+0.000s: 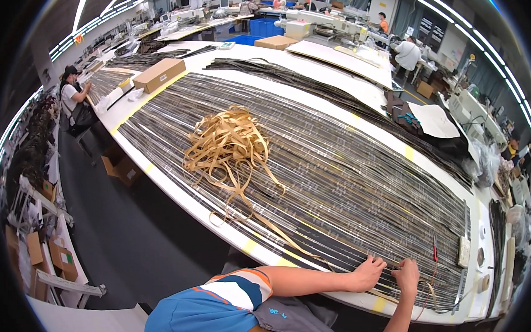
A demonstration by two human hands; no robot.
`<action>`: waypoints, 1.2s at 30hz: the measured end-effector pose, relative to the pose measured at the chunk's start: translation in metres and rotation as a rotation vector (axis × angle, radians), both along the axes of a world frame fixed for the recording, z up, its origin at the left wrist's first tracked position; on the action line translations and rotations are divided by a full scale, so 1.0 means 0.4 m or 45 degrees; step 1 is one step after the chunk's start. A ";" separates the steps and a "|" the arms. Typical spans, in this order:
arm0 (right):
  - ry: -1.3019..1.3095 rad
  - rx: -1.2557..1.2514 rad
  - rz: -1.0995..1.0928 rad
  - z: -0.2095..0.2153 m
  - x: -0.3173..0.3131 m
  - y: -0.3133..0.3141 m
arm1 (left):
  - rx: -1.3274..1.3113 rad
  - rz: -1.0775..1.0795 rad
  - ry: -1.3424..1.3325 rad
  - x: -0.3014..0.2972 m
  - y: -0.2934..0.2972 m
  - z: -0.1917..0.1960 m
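Long dark and grey strips (312,162) lie side by side along the white table (188,207). Near their right end, close to the table's front edge, my left hand (368,274) rests low with its fingers curled in. A short gap away, my right hand (406,276) has thumb and fingers pressed together. Whatever either pinches is too small to make out. A tangled heap of tan tape (228,141) sits on the strips to the left, and one length trails toward my left forearm. A slim red tool (435,249) lies beyond my right hand.
A pale block (463,252) and tape rolls (483,283) are by the table's right end. Bundled dark strips (315,89) line the far side. A cardboard box (159,74) stands far left, near a seated person (75,95). Other people work at the back.
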State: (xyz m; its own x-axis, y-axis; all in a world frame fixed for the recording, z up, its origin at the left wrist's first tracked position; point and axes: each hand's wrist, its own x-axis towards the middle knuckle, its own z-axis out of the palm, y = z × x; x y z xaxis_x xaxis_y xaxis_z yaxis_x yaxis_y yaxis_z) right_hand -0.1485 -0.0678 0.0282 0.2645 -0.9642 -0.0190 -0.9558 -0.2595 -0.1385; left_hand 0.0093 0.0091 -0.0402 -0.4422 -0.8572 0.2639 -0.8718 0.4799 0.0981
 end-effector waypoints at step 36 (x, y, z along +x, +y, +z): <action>-0.261 0.009 -0.261 -0.025 -0.216 0.153 | 0.039 0.039 -0.038 -0.042 -0.005 -0.033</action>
State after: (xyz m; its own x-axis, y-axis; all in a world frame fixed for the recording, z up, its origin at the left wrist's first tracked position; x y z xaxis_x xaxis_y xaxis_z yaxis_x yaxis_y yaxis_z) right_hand -0.2348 -0.0065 0.0183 0.0630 -0.9980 0.0082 -0.9400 -0.0621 -0.3356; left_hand -0.0077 0.0070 -0.0536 -0.4231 -0.8778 0.2245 -0.8888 0.4503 0.0857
